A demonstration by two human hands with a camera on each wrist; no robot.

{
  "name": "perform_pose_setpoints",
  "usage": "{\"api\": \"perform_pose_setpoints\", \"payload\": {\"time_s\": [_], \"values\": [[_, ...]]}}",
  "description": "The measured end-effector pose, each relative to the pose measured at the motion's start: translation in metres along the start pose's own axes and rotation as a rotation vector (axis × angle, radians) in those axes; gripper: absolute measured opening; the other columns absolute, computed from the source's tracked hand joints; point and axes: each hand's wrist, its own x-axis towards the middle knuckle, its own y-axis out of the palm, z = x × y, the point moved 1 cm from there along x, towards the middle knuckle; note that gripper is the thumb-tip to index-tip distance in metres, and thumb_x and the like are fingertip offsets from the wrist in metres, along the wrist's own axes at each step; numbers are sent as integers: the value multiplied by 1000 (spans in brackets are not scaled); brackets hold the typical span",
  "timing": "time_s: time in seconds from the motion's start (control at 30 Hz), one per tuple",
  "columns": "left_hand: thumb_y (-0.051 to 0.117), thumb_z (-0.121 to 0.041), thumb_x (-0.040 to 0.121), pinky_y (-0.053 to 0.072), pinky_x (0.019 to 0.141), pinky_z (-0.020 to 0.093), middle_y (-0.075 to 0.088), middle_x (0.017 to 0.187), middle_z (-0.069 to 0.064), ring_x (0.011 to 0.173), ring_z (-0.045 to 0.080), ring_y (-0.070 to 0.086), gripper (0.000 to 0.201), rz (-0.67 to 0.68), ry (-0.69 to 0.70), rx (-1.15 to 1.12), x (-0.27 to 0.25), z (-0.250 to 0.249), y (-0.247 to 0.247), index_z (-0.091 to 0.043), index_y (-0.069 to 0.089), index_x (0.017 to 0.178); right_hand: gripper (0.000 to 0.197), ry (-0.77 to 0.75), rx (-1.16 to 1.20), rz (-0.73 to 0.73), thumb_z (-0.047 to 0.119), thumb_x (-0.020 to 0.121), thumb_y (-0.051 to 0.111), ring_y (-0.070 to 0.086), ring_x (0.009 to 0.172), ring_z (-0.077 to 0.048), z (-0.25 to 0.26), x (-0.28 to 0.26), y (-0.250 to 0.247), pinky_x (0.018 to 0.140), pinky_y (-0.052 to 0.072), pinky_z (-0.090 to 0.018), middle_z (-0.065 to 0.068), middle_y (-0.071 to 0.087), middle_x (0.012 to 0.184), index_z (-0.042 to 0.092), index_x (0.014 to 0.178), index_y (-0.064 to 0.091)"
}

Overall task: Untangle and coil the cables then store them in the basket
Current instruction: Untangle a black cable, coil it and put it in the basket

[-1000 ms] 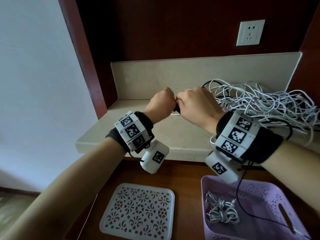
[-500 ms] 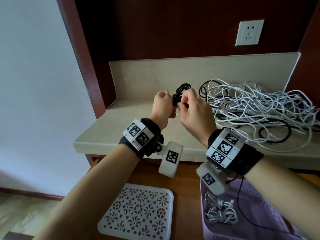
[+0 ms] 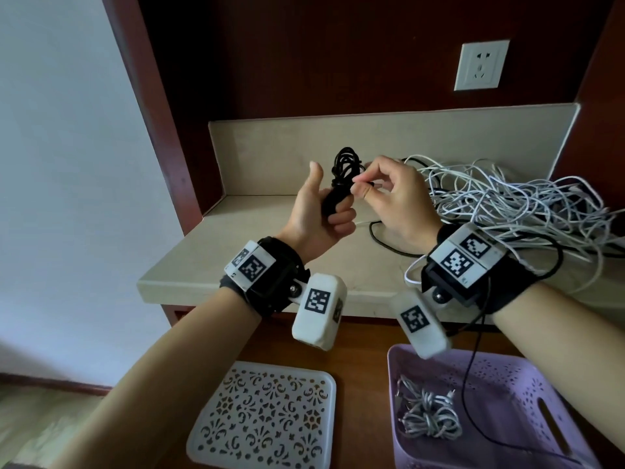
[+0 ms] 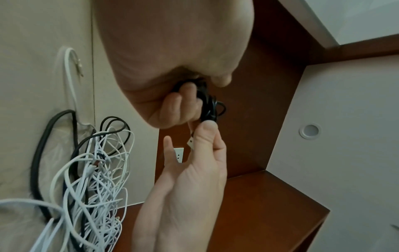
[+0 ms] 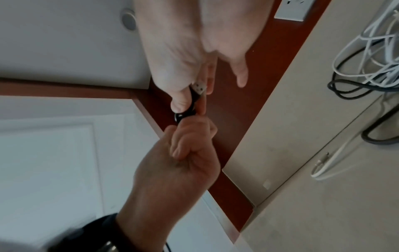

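Observation:
A black cable [image 3: 345,170], wound into a small bundle, stands up out of my left hand [image 3: 333,204], whose fingers are curled round its lower part while the thumb points up. My right hand [image 3: 363,187] pinches the cable's USB plug [image 4: 191,142] between thumb and forefinger, right beside the bundle. In the right wrist view the plug [image 5: 199,87] shows between those fingertips, above the left fist [image 5: 190,145]. A purple basket [image 3: 541,384] lies below at the right and holds one coiled grey cable [image 3: 426,418].
A big tangle of white and black cables [image 3: 507,204] covers the right half of the beige shelf [image 3: 270,252]. A white perforated lid [image 3: 263,414] lies on the wooden surface left of the basket. A wall socket [image 3: 480,64] sits above.
Both hands have lifted and turned toward me. The black bundle, hidden between the fists before, now sticks up from my left hand, and my right fingers have shifted to its plug end.

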Motion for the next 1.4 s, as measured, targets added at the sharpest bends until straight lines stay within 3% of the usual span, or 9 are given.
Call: {"api": "perform_pose_setpoints", "payload": {"time_s": [0.17, 0.23, 0.33, 0.43, 0.53, 0.73, 0.9, 1.23, 1.4], "values": [[20, -55, 98, 49, 64, 28, 45, 64, -4, 55, 9, 42, 52, 25, -43, 337, -5, -9, -3, -17, 51, 80, 8, -70, -137, 70, 5, 79, 68, 53, 79, -9, 0, 2, -4, 75, 39, -13, 3, 55, 83, 7, 77, 61], [22, -46, 101, 43, 90, 45, 53, 80, -3, 73, 11, 48, 45, 38, -53, 440, -10, -13, -5, -20, 57, 91, 10, -99, -170, 111, 2, 78, 69, 49, 77, -5, -1, 2, -7, 74, 36, -8, 3, 51, 86, 5, 76, 60], [25, -43, 101, 37, 99, 55, 55, 92, -3, 84, 12, 48, 40, 7, -36, 503, -16, -16, -4, -24, 59, 93, 9, -157, -213, 126, 4, 76, 71, 50, 85, -19, -3, 2, -8, 79, 37, -25, 0, 46, 88, 3, 75, 62], [29, -49, 98, 40, 100, 50, 56, 98, -5, 95, 14, 52, 38, -13, 13, 577, -18, -15, -1, -24, 58, 96, 6, -314, -396, 98, 6, 72, 70, 47, 92, -35, 0, 4, -5, 81, 31, -34, -15, 52, 84, 4, 73, 64], [39, -55, 93, 44, 99, 44, 62, 97, -1, 98, 18, 58, 41, -83, 18, 648, -17, -23, -6, -19, 60, 97, 11, -676, -637, 65, -2, 70, 63, 40, 87, -21, 3, 6, -6, 85, 24, -37, -10, 58, 71, 8, 70, 65], [21, -74, 85, 56, 66, 33, 64, 103, 21, 85, 32, 67, 88, -49, -375, 513, -15, -32, -12, 2, 53, 115, 25, -1174, -1062, 154, 0, 84, 44, 42, 93, -18, -7, -7, -11, 92, 29, -44, 7, 61, 62, 18, 72, 58], [36, -39, 101, 51, 48, 22, 64, 60, 3, 48, 12, 59, 39, -43, -375, 663, -16, -23, -12, -8, 55, 88, 20, -1380, -1090, 96, 5, 88, 49, 45, 95, -15, -12, -13, -10, 96, 30, -38, 9, 59, 66, 21, 75, 49], [37, -10, 101, 39, 38, 13, 43, 68, 1, 44, 5, 42, 24, -66, -145, 416, -12, -6, -4, -11, 50, 81, 14, -1000, -570, -16, 0, 94, 46, 45, 90, -23, -8, -15, -10, 75, 45, -33, -9, 62, 94, 6, 91, 58], [34, -12, 102, 31, 34, 11, 42, 72, 2, 43, 5, 41, 24, -108, -95, 289, -10, -7, -9, -9, 48, 83, 33, -296, -55, -28, 15, 73, 73, 51, 79, -5, -12, -14, -11, 80, 42, -10, 2, 51, 102, 11, 99, 53]]}}
